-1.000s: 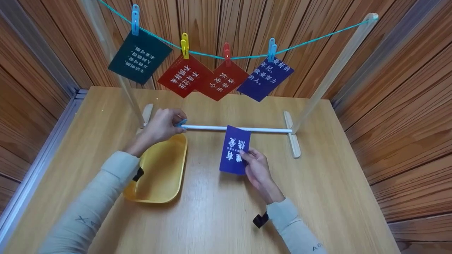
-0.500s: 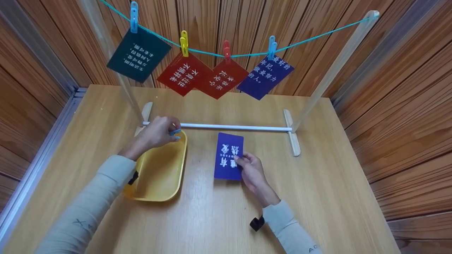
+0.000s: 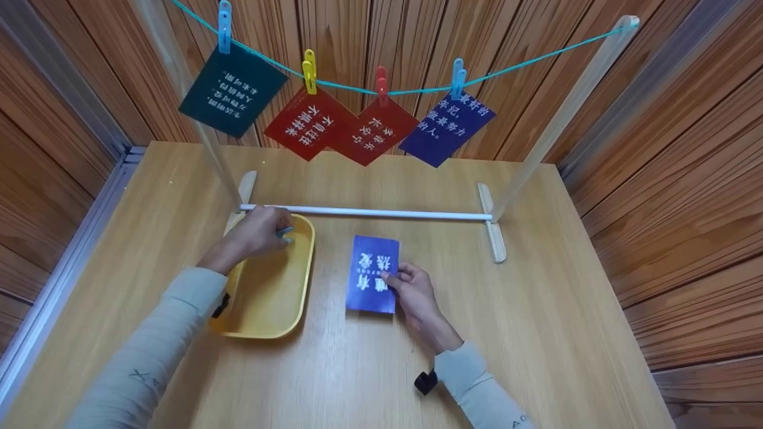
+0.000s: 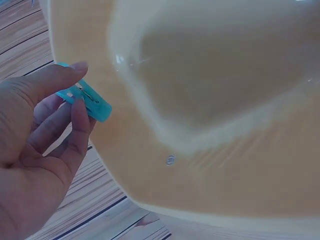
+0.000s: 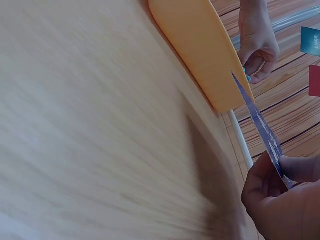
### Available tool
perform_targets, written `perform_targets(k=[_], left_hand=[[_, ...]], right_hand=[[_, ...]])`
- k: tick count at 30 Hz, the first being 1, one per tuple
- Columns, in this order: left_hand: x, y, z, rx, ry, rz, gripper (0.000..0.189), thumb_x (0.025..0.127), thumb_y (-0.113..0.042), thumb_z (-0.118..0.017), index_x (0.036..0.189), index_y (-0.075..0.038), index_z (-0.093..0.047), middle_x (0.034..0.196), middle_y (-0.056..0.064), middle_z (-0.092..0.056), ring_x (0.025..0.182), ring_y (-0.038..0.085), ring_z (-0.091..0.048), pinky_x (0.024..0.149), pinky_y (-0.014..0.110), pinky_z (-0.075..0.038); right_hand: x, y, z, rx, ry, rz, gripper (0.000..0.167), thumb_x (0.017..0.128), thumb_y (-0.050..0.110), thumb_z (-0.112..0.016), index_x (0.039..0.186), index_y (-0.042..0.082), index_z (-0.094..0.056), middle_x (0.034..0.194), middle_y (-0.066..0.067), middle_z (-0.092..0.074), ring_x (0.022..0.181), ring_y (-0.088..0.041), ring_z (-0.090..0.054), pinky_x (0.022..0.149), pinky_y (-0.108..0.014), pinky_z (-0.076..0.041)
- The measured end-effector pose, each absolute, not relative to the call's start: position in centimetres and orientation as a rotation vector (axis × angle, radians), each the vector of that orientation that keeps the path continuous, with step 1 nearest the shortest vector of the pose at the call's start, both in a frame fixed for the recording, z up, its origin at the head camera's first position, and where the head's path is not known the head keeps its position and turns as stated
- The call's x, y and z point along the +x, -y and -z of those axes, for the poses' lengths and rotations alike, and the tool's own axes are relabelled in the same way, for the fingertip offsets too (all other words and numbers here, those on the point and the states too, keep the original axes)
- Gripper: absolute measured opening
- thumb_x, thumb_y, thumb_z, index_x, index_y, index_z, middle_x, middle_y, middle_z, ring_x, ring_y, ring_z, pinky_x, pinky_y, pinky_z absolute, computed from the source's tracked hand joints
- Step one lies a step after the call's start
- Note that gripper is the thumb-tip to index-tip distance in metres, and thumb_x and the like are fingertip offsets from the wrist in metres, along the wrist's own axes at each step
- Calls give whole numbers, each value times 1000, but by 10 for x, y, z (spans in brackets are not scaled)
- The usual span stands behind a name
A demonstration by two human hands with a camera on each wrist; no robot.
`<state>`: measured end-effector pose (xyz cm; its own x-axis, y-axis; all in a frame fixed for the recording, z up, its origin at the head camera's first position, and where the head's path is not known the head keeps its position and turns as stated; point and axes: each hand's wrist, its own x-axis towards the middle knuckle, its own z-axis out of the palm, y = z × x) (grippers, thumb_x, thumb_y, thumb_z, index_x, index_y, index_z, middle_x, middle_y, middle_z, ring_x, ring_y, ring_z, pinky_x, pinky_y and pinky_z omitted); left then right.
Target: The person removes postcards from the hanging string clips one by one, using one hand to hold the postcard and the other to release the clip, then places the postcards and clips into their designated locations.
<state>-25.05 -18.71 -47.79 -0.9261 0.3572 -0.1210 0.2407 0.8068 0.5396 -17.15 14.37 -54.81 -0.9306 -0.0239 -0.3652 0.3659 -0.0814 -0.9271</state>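
My left hand [image 3: 257,232] pinches a light blue clothespin [image 4: 89,97] between thumb and fingers, over the far end of the yellow tray [image 3: 310,268]. In the left wrist view the tray's inside shows no loose things. My right hand [image 3: 418,298] holds a purple card [image 3: 372,262] with white writing by its right edge, thumb on top. The right wrist view has the card [image 5: 257,120] edge-on, above the table with its shadow below. Beyond both hands hangs a teal string [image 3: 542,58] with a green card [image 3: 232,92], two red cards [image 3: 310,125] and another purple card [image 3: 447,131], each under a clothespin.
The string runs between two upright posts [image 3: 563,113] on flat wooden feet [image 3: 492,238]. A white rod [image 3: 387,213] joins the posts low down, just behind the tray. Wood-patterned panels [image 3: 673,196] stand around the table [image 3: 506,333].
My left hand has moved left and nearer with the clothespin, from beside the rod to over the tray. My right hand has brought the purple card down, nearer and to the left.
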Motion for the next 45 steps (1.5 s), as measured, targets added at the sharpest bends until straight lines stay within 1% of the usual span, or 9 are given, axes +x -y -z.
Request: perform_targets(k=[4, 9, 17, 24, 28, 31, 34, 39, 45], left_hand=[[-251, 187, 483, 434, -2764, -749, 31, 89, 0, -77, 120, 2, -73, 107, 16, -75, 91, 28, -65, 85, 45, -59], [-255, 186, 490, 483, -2751, -730, 27, 88, 7, -73, 114, 2, -73, 92, 13, -67, 83, 27, -59, 73, 35, -48], [-256, 189, 499, 431, -2739, -726, 33, 90, 9, -70, 122, 1, -73, 109, 16, -70, 102, 34, -60, 93, 48, -56], [-258, 186, 506, 456, -2759, -670, 28, 91, 7, -69, 118, 2, -75, 111, 19, -73, 100, 35, -64, 98, 53, -59], [-261, 185, 509, 482, -2777, -617, 16, 94, 6, -65, 105, 4, -77, 93, 16, -69, 86, 30, -62, 77, 42, -58], [-259, 185, 511, 473, -2785, -580, 16, 97, 5, -61, 95, 2, -76, 80, 11, -58, 76, 28, -58, 62, 33, -44], [-255, 187, 512, 465, -2805, -536, 14, 98, 4, -62, 99, 1, -75, 82, 10, -58, 80, 28, -59, 64, 31, -46], [-251, 186, 512, 435, -2838, -478, 16, 98, 1, -65, 112, 1, -74, 95, 15, -65, 91, 32, -63, 78, 37, -56], [-252, 184, 512, 452, -2866, -406, 13, 99, 0, -64, 109, 1, -72, 91, 14, -64, 84, 30, -63, 68, 33, -52]], right_hand=[[-172, -139, 553, 375, -1966, 2052, 24, 97, 3, -72, 118, -4, -64, 100, -8, -75, 90, -13, -71, 81, -24, -59], [-170, -133, 558, 329, -2046, 1957, 25, 97, 3, -72, 120, -2, -63, 102, -11, -78, 89, -13, -73, 79, -25, -61], [-170, -126, 557, 275, -2121, 1862, 27, 98, 6, -72, 123, -1, -63, 105, -12, -78, 88, -14, -74, 76, -26, -63], [-172, -120, 560, 194, -2195, 1889, 29, 95, 1, -74, 120, -9, -62, 101, -18, -77, 80, -10, -71, 72, -23, -60], [-173, -117, 562, 158, -2237, 1871, 30, 95, 1, -73, 120, -10, -61, 97, -18, -76, 77, -9, -69, 69, -22, -58], [-173, -114, 563, 140, -2275, 1823, 30, 95, 4, -73, 120, -8, -61, 92, -12, -74, 75, -9, -66, 66, -22, -56], [-171, -111, 563, 87, -2360, 1748, 29, 94, 6, -76, 116, -7, -62, 86, -6, -67, 71, -9, -60, 60, -20, -51], [-167, -107, 560, -3, -2548, 1561, 30, 94, 12, -78, 114, -4, -63, 85, -2, -57, 69, -11, -52, 56, -19, -40], [-169, -104, 555, -59, -2728, 1275, 37, 95, 19, -79, 120, -3, -62, 86, -6, -60, 73, -15, -54, 59, -22, -40]])
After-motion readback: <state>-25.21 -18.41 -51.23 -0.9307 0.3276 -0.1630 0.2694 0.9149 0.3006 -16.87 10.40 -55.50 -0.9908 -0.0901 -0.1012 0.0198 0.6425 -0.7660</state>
